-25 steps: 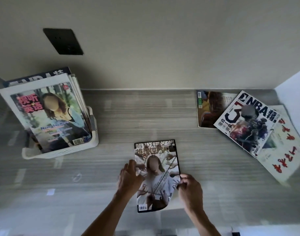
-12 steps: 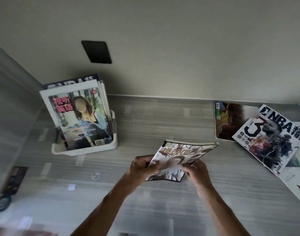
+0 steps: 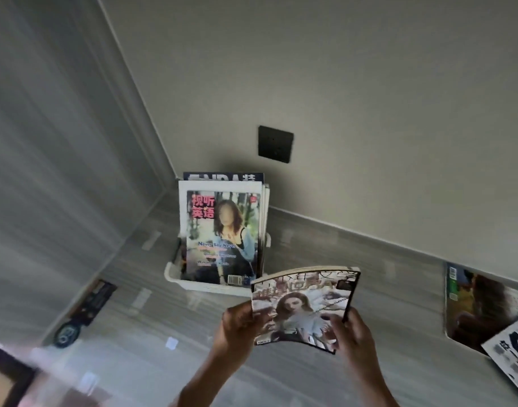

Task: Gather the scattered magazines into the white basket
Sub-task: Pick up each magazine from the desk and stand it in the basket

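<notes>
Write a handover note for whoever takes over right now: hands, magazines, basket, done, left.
Left hand: grips the left edge of the bowed glossy magazine with a woman on its cover.
Right hand: grips its right edge. The magazine is held in the air, in front of the white plastic basket.
Done: several magazines stand upright in the basket, the front one a white-bordered cover with red Chinese title.
Left: put the held magazine into the basket, then fetch the dark-covered magazine and the white NBA magazine overlapping it on the grey wood-grain tabletop at right.
</notes>
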